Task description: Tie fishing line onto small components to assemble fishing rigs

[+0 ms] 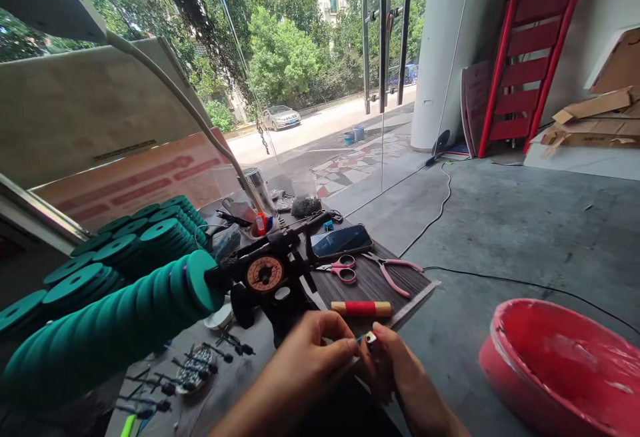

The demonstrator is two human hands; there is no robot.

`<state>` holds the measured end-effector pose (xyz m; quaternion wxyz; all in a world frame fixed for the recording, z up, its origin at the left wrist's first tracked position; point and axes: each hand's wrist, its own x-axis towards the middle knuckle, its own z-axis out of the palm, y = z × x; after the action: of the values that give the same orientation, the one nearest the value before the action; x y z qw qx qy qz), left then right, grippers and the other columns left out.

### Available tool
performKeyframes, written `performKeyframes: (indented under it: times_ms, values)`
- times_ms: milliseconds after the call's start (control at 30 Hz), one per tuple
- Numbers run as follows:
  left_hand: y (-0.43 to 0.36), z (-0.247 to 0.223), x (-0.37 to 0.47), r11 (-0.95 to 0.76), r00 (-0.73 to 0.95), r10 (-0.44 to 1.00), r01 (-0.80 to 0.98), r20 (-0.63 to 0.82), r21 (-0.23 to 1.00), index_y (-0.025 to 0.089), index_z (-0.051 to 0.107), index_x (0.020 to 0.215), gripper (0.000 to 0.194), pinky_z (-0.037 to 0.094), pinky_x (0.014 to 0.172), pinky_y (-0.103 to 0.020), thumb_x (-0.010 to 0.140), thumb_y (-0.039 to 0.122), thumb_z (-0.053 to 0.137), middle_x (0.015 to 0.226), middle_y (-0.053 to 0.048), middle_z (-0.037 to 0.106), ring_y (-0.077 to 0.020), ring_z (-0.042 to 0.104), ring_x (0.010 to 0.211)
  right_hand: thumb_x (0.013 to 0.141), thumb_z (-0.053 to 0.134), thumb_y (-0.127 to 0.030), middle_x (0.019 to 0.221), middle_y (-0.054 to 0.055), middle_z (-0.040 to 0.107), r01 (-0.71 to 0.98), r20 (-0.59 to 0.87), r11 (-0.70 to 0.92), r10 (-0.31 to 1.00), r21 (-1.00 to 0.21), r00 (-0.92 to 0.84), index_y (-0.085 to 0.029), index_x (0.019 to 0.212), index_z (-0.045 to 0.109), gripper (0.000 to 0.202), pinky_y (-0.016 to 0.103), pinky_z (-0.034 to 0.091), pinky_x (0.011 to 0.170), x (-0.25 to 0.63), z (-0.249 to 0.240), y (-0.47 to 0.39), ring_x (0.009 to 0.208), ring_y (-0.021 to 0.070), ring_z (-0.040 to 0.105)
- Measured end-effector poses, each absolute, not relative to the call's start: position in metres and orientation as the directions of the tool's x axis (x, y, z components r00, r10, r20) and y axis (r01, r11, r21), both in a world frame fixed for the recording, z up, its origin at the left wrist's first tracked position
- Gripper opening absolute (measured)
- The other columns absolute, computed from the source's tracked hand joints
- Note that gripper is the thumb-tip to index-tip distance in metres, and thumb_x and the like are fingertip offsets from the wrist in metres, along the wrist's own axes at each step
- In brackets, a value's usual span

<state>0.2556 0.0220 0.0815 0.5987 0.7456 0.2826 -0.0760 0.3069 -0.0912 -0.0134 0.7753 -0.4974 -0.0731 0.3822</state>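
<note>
Left hand point(313, 350), right hand point(403, 367) near table edge point(416, 304); wide floor point(500, 224) beyond.

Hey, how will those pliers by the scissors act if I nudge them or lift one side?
The pliers probably won't roll: they lie flat, handles splayed. Lifted by one handle, they may swing at the joint. Pushed further toward the table's corner, they could tip off, since one handle already reaches close to it.

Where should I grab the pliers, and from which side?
By the pink handles, probably from the right: they splay toward the near right edge of the table, while the metal nose points left, beside the phone.
</note>
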Motion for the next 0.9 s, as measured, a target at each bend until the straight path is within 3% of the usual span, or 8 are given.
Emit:
performKeyframes:
  times_ms: [300, 700, 800, 900]
  values:
    - [0.023, 0.081, 0.256, -0.23, 0.839, 0.376, 0.495, -0.393, 0.838, 0.015, 0.058, 0.062, 0.019, 0.034, 0.056, -0.025, 0.063, 0.032, 0.064, 0.054, 0.004, 0.051, -0.014, 0.045, 0.057, 0.074, 0.049, -0.066, 0.045, -0.006, 0.032, -0.528, -0.278, 0.211, 0.66, -0.823, 0.698, -0.021, 0.044, 0.038, 0.055, 0.025, 0.032, 0.049, 0.308, -0.021, -0.087, 0.046, 0.01, 0.029]
    - [0.024, 0.076, 0.255, -0.2, 0.84, 0.352, 0.498, -0.412, 0.844, 0.016, 0.057, 0.064, 0.024, 0.036, 0.055, -0.025, 0.064, 0.039, 0.064, 0.059, 0.0, 0.058, -0.0177, 0.051, 0.061, 0.072, 0.055, -0.065, 0.05, -0.006, 0.037, -0.567, -0.325, 0.197, 0.652, -0.8, 0.685, -0.02, 0.054, 0.044, 0.05, 0.023, 0.032, 0.049, 0.308, -0.018, -0.089, 0.049, 0.0094, 0.032]
    - [0.021, 0.09, 0.242, -0.288, 0.877, 0.362, 0.428, -0.316, 0.857, 0.016, 0.061, 0.064, 0.021, 0.039, 0.059, -0.026, 0.069, 0.036, 0.064, 0.064, -0.002, 0.063, -0.0187, 0.054, 0.065, 0.071, 0.055, -0.067, 0.052, -0.005, 0.039, -0.624, -0.361, 0.174, 0.686, -0.762, 0.632, -0.019, 0.057, 0.046, 0.05, 0.024, 0.034, 0.05, 0.298, -0.013, -0.092, 0.049, 0.01, 0.036]
    - [0.019, 0.104, 0.204, -0.376, 0.918, 0.391, 0.229, -0.07, 0.898, 0.018, 0.065, 0.065, 0.016, 0.043, 0.07, -0.026, 0.075, 0.031, 0.063, 0.074, -0.004, 0.068, -0.0196, 0.059, 0.073, 0.067, 0.054, -0.072, 0.048, -0.005, 0.037, -0.64, -0.31, 0.134, 0.788, -0.756, 0.532, -0.02, 0.052, 0.045, 0.055, 0.024, 0.033, 0.049, 0.275, -0.006, -0.089, 0.047, 0.0098, 0.034]
